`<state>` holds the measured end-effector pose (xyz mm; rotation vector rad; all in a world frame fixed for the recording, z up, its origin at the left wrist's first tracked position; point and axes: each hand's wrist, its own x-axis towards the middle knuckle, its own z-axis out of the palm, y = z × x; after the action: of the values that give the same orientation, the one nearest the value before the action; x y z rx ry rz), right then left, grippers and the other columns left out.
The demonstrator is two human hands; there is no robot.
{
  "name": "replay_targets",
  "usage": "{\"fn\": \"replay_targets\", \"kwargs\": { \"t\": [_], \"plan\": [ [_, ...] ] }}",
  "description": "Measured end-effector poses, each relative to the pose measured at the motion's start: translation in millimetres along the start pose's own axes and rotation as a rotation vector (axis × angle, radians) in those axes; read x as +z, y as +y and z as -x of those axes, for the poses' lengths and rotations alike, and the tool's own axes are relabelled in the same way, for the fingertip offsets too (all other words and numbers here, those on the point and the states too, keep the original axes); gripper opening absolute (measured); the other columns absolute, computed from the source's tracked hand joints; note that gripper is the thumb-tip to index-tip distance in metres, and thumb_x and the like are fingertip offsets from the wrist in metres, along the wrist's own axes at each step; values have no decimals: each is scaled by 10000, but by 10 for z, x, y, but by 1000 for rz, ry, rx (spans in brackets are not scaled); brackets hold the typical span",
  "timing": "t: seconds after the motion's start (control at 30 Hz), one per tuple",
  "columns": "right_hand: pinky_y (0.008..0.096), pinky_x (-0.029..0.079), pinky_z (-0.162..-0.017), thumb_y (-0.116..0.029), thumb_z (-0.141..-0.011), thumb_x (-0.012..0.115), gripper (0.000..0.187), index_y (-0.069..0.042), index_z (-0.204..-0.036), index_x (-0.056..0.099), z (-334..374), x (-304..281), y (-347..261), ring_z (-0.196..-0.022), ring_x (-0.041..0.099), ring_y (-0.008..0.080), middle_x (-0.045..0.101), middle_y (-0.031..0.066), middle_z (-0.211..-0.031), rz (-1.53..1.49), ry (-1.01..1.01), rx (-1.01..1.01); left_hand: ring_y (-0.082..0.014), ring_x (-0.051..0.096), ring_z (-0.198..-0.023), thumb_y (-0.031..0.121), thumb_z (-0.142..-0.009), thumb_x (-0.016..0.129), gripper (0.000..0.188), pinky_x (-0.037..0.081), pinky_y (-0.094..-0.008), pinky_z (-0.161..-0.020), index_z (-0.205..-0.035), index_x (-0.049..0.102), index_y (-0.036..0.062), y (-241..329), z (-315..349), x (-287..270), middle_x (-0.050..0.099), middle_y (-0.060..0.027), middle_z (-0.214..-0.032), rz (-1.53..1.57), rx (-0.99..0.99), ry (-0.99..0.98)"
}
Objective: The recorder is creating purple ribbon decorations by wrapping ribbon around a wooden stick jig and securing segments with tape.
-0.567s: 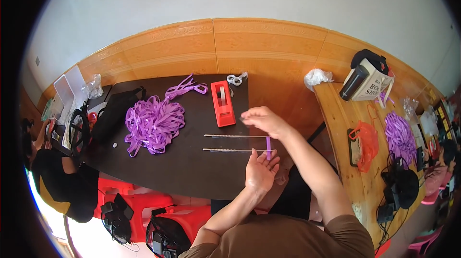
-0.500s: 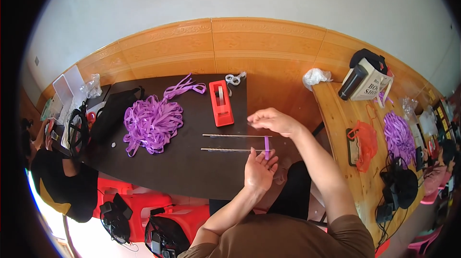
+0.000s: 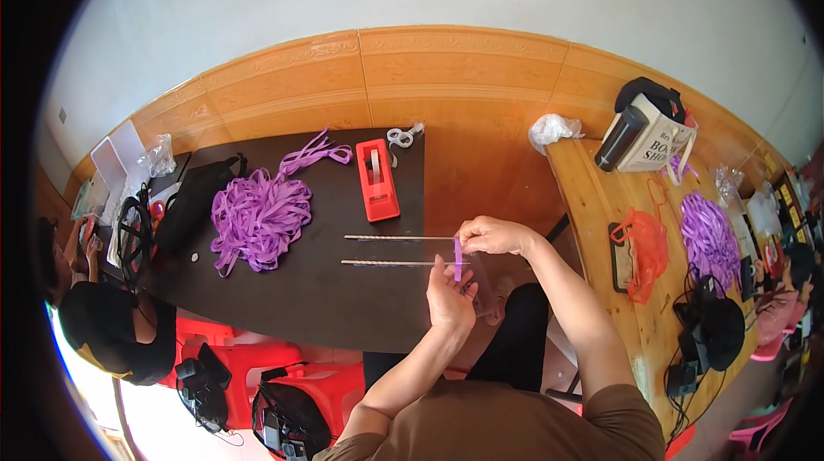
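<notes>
Two thin metal rods (image 3: pixel 390 238) lie parallel across the dark table, their right ends reaching past its edge. A short purple ribbon (image 3: pixel 457 255) spans the two right ends. My right hand (image 3: pixel 496 236) is closed in a pinch on the ribbon's upper end, by the far rod. My left hand (image 3: pixel 451 300), palm up with half-curled fingers, holds the ribbon's lower end near the close rod; its thumb is beside that rod. My fingers partly hide the exact grip.
A heap of purple ribbon (image 3: pixel 262 221), a red tape dispenser (image 3: pixel 378 179) and scissors (image 3: pixel 401 137) lie on the dark table (image 3: pixel 300 306). At right, a wooden table (image 3: pixel 584 195) bears a tote bag, a red plastic bag and more ribbon. Another person (image 3: pixel 112 332) sits at left.
My right hand has come down from above the rods and closed on the ribbon's upper end. My left hand stays by the lower end. The whole view has shifted slightly.
</notes>
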<state>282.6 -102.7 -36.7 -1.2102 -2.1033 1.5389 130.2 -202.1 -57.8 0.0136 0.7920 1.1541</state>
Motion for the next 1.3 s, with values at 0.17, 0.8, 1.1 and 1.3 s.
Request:
{"fn": "replay_targets", "kwargs": {
  "t": [0.17, 0.8, 1.1, 1.3],
  "plan": [
    [260, 336, -545, -112, -755, 577, 150, -25, -641, 535, -18, 53, 3, -605, 409, 85, 458, -9, -635, -55, 74, -104, -178, 491, -853, 439, -845, 590, 343, 351, -363, -756, -771, 485, 120, -57, -94, 33, 520, -22, -816, 0, 93, 57],
    [293, 387, -588, -112, -718, 593, 169, 1, -611, 525, -29, -3, -183, -654, 480, 139, 529, 57, -728, 139, 14, -31, -102, 507, -697, 322, -818, 657, 233, 368, -274, -614, -824, 549, 115, -118, -207, 140, 549, 17, -782, -36, 289, 151],
    [345, 409, -700, -107, -723, 592, 205, 7, -579, 500, -42, -51, -226, -807, 531, 185, 601, 122, -807, 273, 8, -128, -135, 539, -747, 344, -844, 589, 236, 374, -308, -653, -821, 570, 110, -152, -318, 54, 593, -14, -780, -60, 298, 128],
    [330, 414, -724, -98, -717, 598, 204, 5, -572, 500, -78, -56, -224, -902, 553, 216, 612, 203, -994, 38, 8, -145, -151, 558, -745, 329, -852, 567, 219, 378, -312, -652, -850, 572, 110, -143, -326, 45, 601, -33, -770, -76, 309, 100]
  ]
}}
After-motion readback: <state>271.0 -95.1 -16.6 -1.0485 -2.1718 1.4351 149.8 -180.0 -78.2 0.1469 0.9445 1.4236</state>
